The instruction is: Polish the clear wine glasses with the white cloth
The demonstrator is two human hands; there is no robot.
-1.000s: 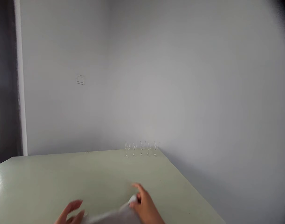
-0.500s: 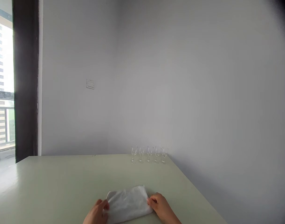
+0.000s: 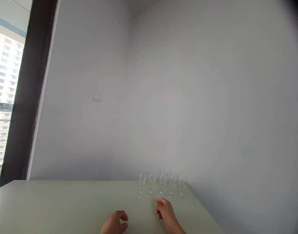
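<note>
Within tabletop (image 3: pixel 61 203) edges, left hand (image 3: pixel 114 222) and right hand (image 3: pixel 166 210) hold parted fingers (image 3: pixel 122 214) near wineglasses (image 3: pixel 162 179).

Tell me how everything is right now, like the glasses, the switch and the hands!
Glasses: five, upright in a row, looking empty.
Switch: on or off, can't tell.
Left hand: curled but open, nothing visible in it.
Right hand: loosely bent, grip unclear.

Likely a home: light switch (image 3: pixel 97 97) on a grey wall (image 3: pixel 73 136) near ten o'clock, tall building (image 3: pixel 4 61) and railing (image 3: pixel 1 120) outside at nine
</note>
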